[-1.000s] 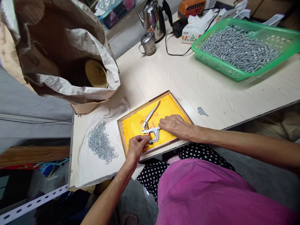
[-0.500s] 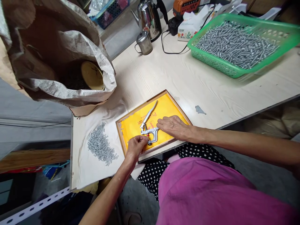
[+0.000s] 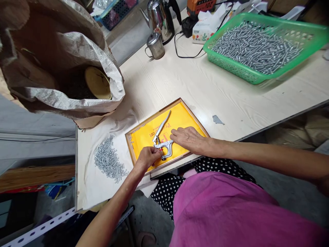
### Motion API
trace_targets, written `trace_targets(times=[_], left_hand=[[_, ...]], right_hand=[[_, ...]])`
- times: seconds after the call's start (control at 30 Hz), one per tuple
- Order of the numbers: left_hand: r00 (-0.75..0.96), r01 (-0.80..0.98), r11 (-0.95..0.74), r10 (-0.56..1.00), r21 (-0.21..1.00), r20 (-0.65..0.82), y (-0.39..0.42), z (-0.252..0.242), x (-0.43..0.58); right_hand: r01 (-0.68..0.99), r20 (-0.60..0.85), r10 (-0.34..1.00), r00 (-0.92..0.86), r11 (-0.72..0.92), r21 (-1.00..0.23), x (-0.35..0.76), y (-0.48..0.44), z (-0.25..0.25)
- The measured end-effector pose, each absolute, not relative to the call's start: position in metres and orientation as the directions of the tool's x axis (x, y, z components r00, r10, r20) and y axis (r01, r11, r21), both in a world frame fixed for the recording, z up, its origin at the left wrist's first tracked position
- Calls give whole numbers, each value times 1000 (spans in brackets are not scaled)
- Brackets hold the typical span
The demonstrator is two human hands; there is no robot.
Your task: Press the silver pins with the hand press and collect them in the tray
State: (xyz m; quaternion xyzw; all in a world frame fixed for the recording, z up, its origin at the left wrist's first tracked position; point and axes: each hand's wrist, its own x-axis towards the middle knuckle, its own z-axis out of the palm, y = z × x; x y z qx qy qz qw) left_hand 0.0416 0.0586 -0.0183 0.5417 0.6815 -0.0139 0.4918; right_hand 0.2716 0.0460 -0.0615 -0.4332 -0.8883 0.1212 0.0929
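Observation:
Snap-fastener pliers (image 3: 167, 145), grey with a spring and a red part, lie over a shallow yellow-lined tray (image 3: 189, 108). Their long upper handle angles away from me, standing wide of the frame. My right hand (image 3: 189, 139) is closed around the other handle, its fingertips partly hidden. At the jaws my left hand (image 3: 149, 157) pinches with thumb and fingertips; whatever lies between them is too small to make out. A few small metal pins (image 3: 130, 138) rest along the tray's left side. Left of the tray is a pile of similar metal pins (image 3: 109, 159).
A green basket (image 3: 230, 73) full of metal pins stands at the back right. An open sack (image 3: 117, 82) with a yellow bowl (image 3: 97, 82) inside rises at the left. Behind are a metal cup (image 3: 156, 47), a kettle (image 3: 160, 20) and a black cable (image 3: 177, 51).
My left hand has shifted slightly left at the jaws, still pinching. My right hand keeps its hold on the pliers. The whole view has moved a little.

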Motion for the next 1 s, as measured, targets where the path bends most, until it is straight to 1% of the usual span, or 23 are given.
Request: trace_targets(times=[0.1,0.2,0.33,0.47,0.57,0.6,0.63,0.67,0.73,0.77,0.8,0.83,0.9,1.0], left_hand=[[44,738,432,736,519,-675,50,-22,40],[21,692,472,743,546,-669,40,-22,40],[-13,625,537,733,566,-681,34,-20,45],[-28,623,545,732,561,-681,34,-21,45],[-15,653,525,730,546,-683,32,-20,40],[-11,682,490,748,542,-663,30,-19,39],[-9,723,429,790,542,-613,28,-18,39],[-3,769,339,849,541,-528,26,-17,41],[64,857,94,956,507,-287,24,-16,48],[130,886,-36,976,462,-173,25,-16,53],[211,900,-156,973,406,-95,27,-17,60],[295,902,-258,954,345,-57,30,-18,67],[438,879,-415,897,235,-56,40,-22,79],[559,826,-543,824,152,-92,57,-27,88]], right_hand=[[756,130,788,-602,615,-225,278,61,-53],[720,168,740,-652,673,-170,286,83,-50],[658,118,676,-728,736,-157,291,104,-55],[651,68,665,-744,744,-153,287,112,-53],[667,15,677,-736,728,-155,284,113,-45],[673,1,682,-732,722,-159,284,113,-43],[675,-9,683,-730,719,-165,283,112,-41],[672,-14,680,-733,720,-174,282,110,-40],[661,-9,671,-742,728,-185,281,106,-40],[658,-2,669,-743,730,-186,281,104,-40],[659,3,671,-741,729,-186,280,101,-40],[663,3,675,-738,725,-189,280,99,-39],[675,-9,688,-725,708,-206,282,94,-38],[692,-33,705,-709,685,-230,287,88,-36]])
